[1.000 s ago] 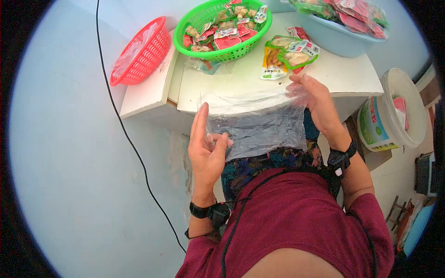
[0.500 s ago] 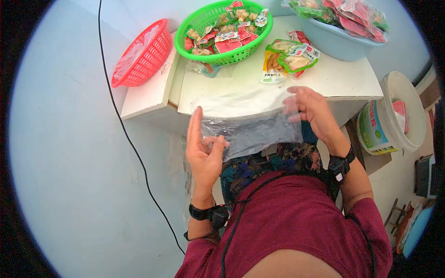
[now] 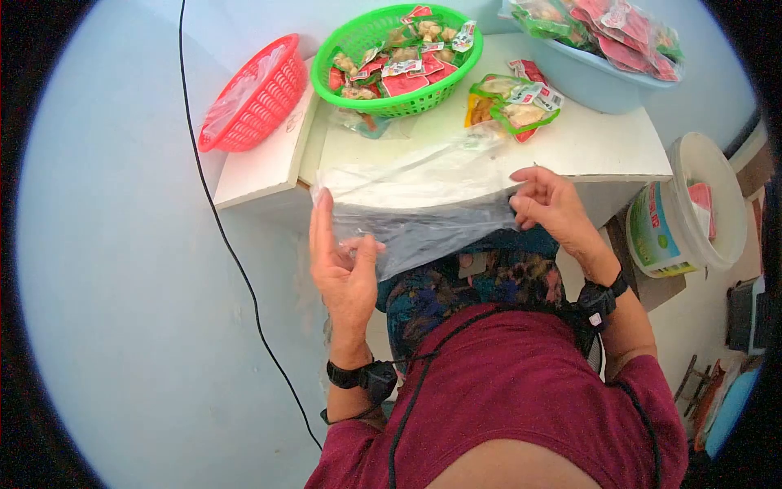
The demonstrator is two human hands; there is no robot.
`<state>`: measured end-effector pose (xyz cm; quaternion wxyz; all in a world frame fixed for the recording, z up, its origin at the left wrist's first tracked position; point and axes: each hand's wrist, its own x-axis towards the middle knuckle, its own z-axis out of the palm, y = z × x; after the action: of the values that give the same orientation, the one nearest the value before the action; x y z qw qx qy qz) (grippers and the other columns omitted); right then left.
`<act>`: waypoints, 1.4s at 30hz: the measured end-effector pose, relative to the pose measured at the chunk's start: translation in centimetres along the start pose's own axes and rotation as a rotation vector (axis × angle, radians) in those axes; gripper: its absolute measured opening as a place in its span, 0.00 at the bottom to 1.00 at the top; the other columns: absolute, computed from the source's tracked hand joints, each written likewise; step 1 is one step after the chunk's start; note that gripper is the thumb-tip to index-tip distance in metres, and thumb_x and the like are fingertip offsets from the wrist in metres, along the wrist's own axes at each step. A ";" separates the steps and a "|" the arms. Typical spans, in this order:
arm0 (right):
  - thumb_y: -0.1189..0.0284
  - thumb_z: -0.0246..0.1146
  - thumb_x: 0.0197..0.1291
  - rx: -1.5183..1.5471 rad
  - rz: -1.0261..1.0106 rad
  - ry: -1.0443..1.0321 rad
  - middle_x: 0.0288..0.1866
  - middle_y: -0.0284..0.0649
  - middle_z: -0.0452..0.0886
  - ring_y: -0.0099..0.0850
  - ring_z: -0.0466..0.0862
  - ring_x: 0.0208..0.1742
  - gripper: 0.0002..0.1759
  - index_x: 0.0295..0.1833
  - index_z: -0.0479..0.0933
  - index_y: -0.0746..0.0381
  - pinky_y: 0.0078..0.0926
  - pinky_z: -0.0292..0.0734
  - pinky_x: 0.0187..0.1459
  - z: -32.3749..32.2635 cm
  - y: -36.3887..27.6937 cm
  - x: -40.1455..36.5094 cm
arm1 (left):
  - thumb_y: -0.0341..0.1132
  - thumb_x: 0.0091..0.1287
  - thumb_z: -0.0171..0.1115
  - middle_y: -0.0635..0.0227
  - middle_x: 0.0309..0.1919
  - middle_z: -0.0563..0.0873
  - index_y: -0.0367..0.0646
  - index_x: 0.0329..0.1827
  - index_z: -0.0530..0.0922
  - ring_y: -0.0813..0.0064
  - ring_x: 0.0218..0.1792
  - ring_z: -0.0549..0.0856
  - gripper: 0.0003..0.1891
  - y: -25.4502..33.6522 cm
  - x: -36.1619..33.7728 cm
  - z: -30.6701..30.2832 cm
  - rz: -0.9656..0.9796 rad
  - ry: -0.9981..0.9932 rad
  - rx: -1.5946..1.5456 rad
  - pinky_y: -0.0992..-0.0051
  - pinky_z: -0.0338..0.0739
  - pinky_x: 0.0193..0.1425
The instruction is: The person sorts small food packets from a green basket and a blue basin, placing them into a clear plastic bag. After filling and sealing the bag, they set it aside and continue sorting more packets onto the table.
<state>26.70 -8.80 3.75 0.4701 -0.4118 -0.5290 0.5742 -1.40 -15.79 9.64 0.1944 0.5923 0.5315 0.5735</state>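
A clear plastic bag (image 3: 432,224) is stretched between my two hands, over the front edge of the white table. At its left end, my left hand (image 3: 342,261) holds it between thumb and fingers, with some fingers straight up behind the film. My right hand (image 3: 550,208) pinches the bag's right edge between thumb and fingertips. Through the film I see the table edge and dark cloth. Beyond the bag lie several food packets (image 3: 517,106) with green and yellow edges, one partly over another.
A green basket (image 3: 391,106) of packets and a pink basket (image 3: 261,102) with clear bags stand on the white table (image 3: 603,147). At the back right is a blue basin (image 3: 607,85) heaped with packets. A white bucket (image 3: 668,224) stands right. A black cable (image 3: 236,257) hangs left.
My left hand has moved slightly left and the bag is drawn out longer and slanted. My right hand has dropped a little, its fingers closing on the bag's edge.
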 end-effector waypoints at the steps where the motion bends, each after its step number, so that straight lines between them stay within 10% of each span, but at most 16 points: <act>1: 0.71 0.67 0.62 -0.067 -0.071 0.071 0.29 0.33 0.81 0.20 0.80 0.28 0.15 0.51 0.77 0.66 0.18 0.77 0.29 -0.1 0.3 0.2 | 0.17 0.62 0.57 0.57 0.76 0.62 0.38 0.76 0.59 0.78 0.39 0.85 0.37 0.4 0.1 -0.2 0.032 0.026 0.067 0.79 0.82 0.42; 10: 0.67 0.64 0.66 0.031 -0.102 -0.138 0.39 0.37 0.84 0.22 0.83 0.38 0.17 0.53 0.78 0.68 0.19 0.80 0.37 3.4 -3.4 0.9 | 0.19 0.59 0.58 0.50 0.63 0.77 0.35 0.59 0.79 0.60 0.50 0.84 0.22 4.6 1.7 0.2 0.824 0.212 1.000 0.73 0.81 0.42; 17: 0.63 0.63 0.68 0.257 -0.113 -0.376 0.45 0.36 0.83 0.20 0.80 0.45 0.20 0.54 0.77 0.68 0.22 0.79 0.46 7.9 -3.7 1.2 | 0.29 0.56 0.61 0.55 0.62 0.78 0.36 0.48 0.82 0.64 0.44 0.82 0.16 2.4 0.0 4.5 0.814 -0.214 1.012 0.71 0.80 0.42; 24: 0.67 0.59 0.70 0.268 0.034 -0.181 0.40 0.35 0.84 0.20 0.82 0.39 0.13 0.50 0.79 0.65 0.21 0.80 0.41 6.9 -1.2 1.5 | 0.29 0.56 0.61 0.57 0.56 0.80 0.36 0.50 0.79 0.60 0.51 0.81 0.17 0.7 -1.1 4.9 0.696 -0.473 0.571 0.67 0.80 0.52; 27: 0.67 0.58 0.70 0.259 0.101 -0.091 0.38 0.37 0.85 0.23 0.85 0.36 0.11 0.45 0.79 0.64 0.20 0.82 0.37 6.1 -0.6 2.1 | 0.30 0.54 0.71 0.57 0.47 0.83 0.38 0.48 0.81 0.56 0.47 0.83 0.17 -0.2 -1.0 4.3 0.812 -0.376 0.495 0.65 0.80 0.48; 37: 0.69 0.60 0.67 0.230 0.088 -0.134 0.34 0.41 0.84 0.27 0.86 0.28 0.11 0.45 0.79 0.66 0.20 0.81 0.28 6.6 0.3 2.2 | 0.30 0.55 0.71 0.59 0.37 0.79 0.41 0.58 0.72 0.57 0.38 0.80 0.27 -1.4 -1.0 4.9 0.298 -0.183 0.585 0.62 0.76 0.41; 42: 0.75 0.63 0.63 0.097 0.004 -0.079 0.35 0.43 0.84 0.26 0.85 0.28 0.16 0.55 0.74 0.67 0.20 0.81 0.28 6.8 0.3 2.4 | 0.27 0.58 0.68 0.59 0.33 0.80 0.41 0.52 0.75 0.58 0.32 0.81 0.18 -3.3 -1.0 5.2 0.462 -0.076 0.642 0.64 0.77 0.35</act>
<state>19.56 -7.91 4.15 0.4671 -0.3664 -0.5180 0.6158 2.09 -13.46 5.01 -0.1151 0.7478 0.5289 0.3843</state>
